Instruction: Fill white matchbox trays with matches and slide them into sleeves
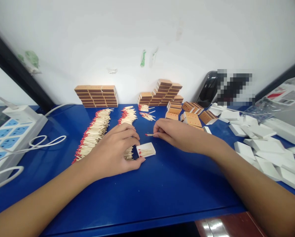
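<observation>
My left hand (118, 146) steadies a small white matchbox tray (150, 145) at its left end, thumb at the front corner and fingers at the back. Several red-headed matches (145, 152) lie inside the tray. Just behind and to the right of it, my right hand (166, 131) pinches a match (149, 134) with its red head pointing left; whether there is more than one I cannot tell. A long row of matches (94, 131) and a shorter row of matches (127, 115) stretch beside and partly behind my left hand. Small loose piles of matches (147, 116) lie farther back.
Stacked matchboxes (96, 96) stand against the wall, with a stepped stack of matchboxes (162, 93) farther right. Loose matchboxes (192, 119) and many white trays (268, 144) spread to the right. A power strip (11, 135) with white cables lies left on the blue table (137, 200).
</observation>
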### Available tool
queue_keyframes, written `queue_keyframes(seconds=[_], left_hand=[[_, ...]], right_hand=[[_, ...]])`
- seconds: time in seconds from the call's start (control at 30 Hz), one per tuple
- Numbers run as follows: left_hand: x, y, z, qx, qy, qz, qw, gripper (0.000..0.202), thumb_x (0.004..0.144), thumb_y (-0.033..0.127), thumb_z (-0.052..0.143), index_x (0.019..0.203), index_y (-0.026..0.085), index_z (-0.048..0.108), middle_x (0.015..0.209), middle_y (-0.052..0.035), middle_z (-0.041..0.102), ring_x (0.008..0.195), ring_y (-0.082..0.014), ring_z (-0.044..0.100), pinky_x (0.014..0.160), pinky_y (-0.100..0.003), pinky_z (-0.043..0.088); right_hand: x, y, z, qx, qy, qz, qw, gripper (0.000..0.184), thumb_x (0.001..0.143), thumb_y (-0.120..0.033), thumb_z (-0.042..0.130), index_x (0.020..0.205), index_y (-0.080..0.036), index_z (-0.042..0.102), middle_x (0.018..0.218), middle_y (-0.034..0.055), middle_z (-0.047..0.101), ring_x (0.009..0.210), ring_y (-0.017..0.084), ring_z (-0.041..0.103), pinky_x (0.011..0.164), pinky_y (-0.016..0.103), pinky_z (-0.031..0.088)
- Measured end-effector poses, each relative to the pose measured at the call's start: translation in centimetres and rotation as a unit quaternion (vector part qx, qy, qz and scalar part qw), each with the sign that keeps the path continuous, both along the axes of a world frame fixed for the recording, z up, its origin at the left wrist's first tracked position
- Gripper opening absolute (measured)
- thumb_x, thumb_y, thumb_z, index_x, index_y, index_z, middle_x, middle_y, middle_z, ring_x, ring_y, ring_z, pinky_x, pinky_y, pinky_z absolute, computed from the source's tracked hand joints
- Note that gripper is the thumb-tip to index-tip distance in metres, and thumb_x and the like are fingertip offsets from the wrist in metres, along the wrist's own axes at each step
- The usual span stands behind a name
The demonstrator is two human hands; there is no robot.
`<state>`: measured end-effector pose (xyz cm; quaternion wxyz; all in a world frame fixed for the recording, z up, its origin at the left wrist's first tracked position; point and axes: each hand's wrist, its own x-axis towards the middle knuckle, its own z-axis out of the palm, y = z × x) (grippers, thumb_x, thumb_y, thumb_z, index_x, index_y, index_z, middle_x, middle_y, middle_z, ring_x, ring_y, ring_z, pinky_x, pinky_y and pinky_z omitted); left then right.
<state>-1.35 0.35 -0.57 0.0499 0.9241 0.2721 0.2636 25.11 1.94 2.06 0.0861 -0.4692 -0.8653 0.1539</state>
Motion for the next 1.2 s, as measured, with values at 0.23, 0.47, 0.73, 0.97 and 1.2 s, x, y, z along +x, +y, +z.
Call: queue_keyframes(seconds=[0.23, 0.47, 0.73, 0.97, 1.2], left_hand=[[0.0, 0.1, 0.0, 0.009, -0.006, 0.014, 1.0, 0.019, 0.085, 0.035, 0.081, 0.095, 0.019, 0.076, 0.105, -0.0068, 0.077, 0.115, -0.0283, 0.065, 0.104, -0.045, 0.056], [0.0, 0.1, 0.0, 0.003, -0.015, 0.006, 1.0, 0.018, 0.086, 0.032, 0.082, 0.097, 0.019, 0.076, 0.107, -0.0066, 0.077, 0.116, -0.0272, 0.065, 0.105, -0.044, 0.056], [0.0, -0.1, 0.2, 0.006, -0.023, 0.001, 1.0, 0.018, 0.089, 0.031, 0.079, 0.103, 0.021, 0.076, 0.108, -0.0061, 0.077, 0.117, -0.0274, 0.065, 0.106, -0.045, 0.056], [0.0, 0.0, -0.1, 0.006, -0.015, -0.006, 1.0, 0.018, 0.089, 0.033, 0.079, 0.102, 0.021, 0.075, 0.108, -0.0063, 0.077, 0.117, -0.0275, 0.065, 0.107, -0.045, 0.055], [0.1, 0.0, 0.0, 0.005, -0.011, -0.003, 1.0, 0.017, 0.089, 0.033, 0.079, 0.1, 0.021, 0.075, 0.106, -0.006, 0.077, 0.117, -0.0271, 0.065, 0.108, -0.044, 0.055]], right_hand=[[-1.2, -1.7, 0.3, -0.043, 0.039, 0.057, 0.997, 0.016, 0.107, -0.033, 0.054, 0.099, -0.022, 0.063, 0.104, 0.005, 0.072, 0.092, 0.02, 0.063, 0.079, 0.033, 0.044], [-1.9, -1.9, 0.3, -0.011, 0.024, 0.053, 0.998, 0.009, 0.101, -0.024, 0.06, 0.096, -0.022, 0.067, 0.099, 0.0042, 0.072, 0.087, 0.019, 0.063, 0.073, 0.031, 0.04], [2.1, 1.0, 2.3, 0.096, -0.04, -0.083, 0.991, 0.016, 0.099, -0.031, 0.059, 0.09, -0.022, 0.069, 0.078, 0.0035, 0.068, 0.071, 0.019, 0.057, 0.064, 0.032, 0.036], [4.8, 2.7, 1.1, 0.044, -0.1, -0.08, 0.991, 0.013, 0.092, -0.036, 0.07, 0.093, -0.023, 0.072, 0.09, 0.005, 0.074, 0.074, 0.021, 0.062, 0.064, 0.033, 0.039], [2.1, 2.1, -0.5, 0.028, -0.098, -0.052, 0.993, 0.019, 0.102, -0.031, 0.058, 0.088, -0.02, 0.066, 0.095, 0.0095, 0.072, 0.081, 0.022, 0.063, 0.069, 0.033, 0.041]])
